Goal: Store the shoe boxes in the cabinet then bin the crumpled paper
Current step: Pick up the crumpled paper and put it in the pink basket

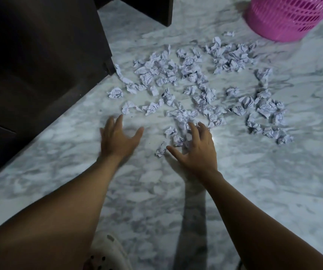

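Pale crumpled paper (171, 131), beside right grip (199, 151)

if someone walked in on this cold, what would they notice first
Most likely the crumpled paper, dozens of pale balls scattered across the marble floor in the middle of the view. Next, the bright pink basket at the top right, beyond the scatter. Then both bare hands, fingers spread: the left hand over bare floor, the right hand over the nearest scraps.
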The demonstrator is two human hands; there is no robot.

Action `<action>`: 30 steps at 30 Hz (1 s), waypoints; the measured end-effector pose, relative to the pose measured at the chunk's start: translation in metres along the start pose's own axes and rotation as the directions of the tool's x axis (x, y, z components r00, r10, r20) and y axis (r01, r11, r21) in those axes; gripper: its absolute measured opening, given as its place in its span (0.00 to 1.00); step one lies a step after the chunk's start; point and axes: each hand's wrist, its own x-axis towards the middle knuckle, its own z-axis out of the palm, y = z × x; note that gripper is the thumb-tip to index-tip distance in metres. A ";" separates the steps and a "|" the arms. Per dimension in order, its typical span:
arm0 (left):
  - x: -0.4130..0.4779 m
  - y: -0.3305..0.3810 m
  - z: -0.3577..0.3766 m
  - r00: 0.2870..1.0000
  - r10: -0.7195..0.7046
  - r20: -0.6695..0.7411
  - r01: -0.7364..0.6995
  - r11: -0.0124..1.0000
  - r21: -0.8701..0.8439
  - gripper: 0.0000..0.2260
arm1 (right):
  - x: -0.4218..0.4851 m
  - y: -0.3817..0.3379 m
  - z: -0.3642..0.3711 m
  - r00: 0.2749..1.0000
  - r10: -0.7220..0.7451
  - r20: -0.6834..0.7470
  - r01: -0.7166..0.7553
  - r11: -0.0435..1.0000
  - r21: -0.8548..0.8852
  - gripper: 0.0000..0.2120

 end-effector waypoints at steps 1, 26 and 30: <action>-0.007 0.001 0.004 0.996 0.093 -0.014 -0.092 0.996 0.021 0.38 | 0.001 0.002 0.000 1.000 -0.024 -0.006 0.024 1.000 -0.018 0.45; -0.029 0.022 0.066 0.732 0.679 -0.062 -0.626 0.705 0.332 0.26 | 0.017 0.023 0.007 0.992 -0.109 -0.068 0.098 0.983 -0.158 0.32; -0.024 0.021 0.069 0.729 0.682 -0.059 -0.620 0.694 0.365 0.22 | 0.027 0.022 0.012 0.971 -0.238 0.021 0.238 0.971 -0.031 0.23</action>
